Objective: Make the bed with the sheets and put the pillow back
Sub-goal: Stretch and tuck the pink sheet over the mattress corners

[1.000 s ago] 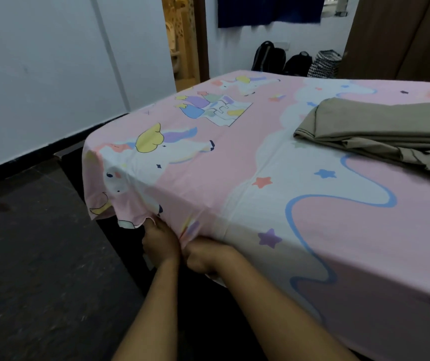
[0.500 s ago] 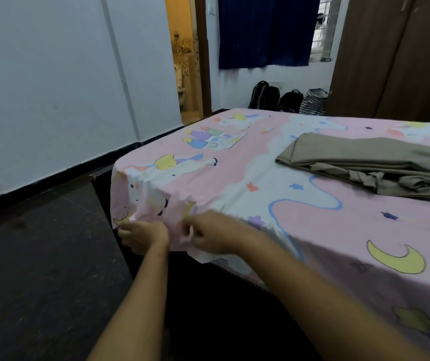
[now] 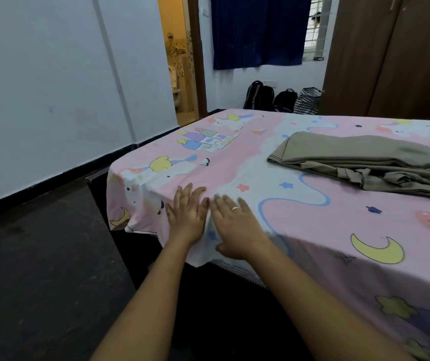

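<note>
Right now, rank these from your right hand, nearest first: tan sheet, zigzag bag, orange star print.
1. orange star print, just beyond the right hand
2. tan sheet, mid-bed, rightward
3. zigzag bag, on floor past the bed

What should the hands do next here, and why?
Probably slide both palms outward to flatten the pink sheet: the left hand and right hand lie flat side by side on its near edge, with a small fold of cloth between them. The folded tan sheet lies untouched farther in.
</note>
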Tool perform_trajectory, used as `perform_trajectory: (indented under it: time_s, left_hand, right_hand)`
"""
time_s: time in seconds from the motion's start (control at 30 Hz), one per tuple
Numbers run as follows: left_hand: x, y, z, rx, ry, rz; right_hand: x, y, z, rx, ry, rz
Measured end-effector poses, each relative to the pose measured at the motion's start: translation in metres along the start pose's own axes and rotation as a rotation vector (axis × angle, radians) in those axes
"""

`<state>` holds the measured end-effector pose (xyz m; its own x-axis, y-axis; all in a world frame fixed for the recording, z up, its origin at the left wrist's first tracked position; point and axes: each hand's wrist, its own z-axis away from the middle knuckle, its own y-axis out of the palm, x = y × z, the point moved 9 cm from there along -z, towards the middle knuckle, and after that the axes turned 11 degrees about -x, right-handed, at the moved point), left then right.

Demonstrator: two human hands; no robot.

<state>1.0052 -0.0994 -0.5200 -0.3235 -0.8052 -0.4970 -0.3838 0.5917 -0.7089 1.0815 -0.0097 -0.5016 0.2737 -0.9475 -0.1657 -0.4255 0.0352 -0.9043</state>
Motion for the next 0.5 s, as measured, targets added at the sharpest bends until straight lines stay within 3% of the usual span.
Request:
perform_trajectory:
  time_s: [0.13,0.2,0.27,0.5]
  left_hand:
    - [0.007,-0.008,0.008,-0.053,-0.123,0.07]
    - [0.001,-0.016,0.025,-0.17,-0.176,0.159]
    - [-0.02,-0.02,0.055,-0.262,-0.175,0.21]
    - [-0.155,-0.009,0.102,-0.309,0.395,0.099]
  right_hand:
    - [0.012,-0.042,0.034,-0.08,-0.084,-0.45]
    - [-0.015,-0.066,0.055,-0.269,0.01,-0.36]
    - [-0.049,-0.074,0.078,-0.293,0.151,-0.227]
    - [-0.143,-0.077,0.135,0.05,0.413,-0.001]
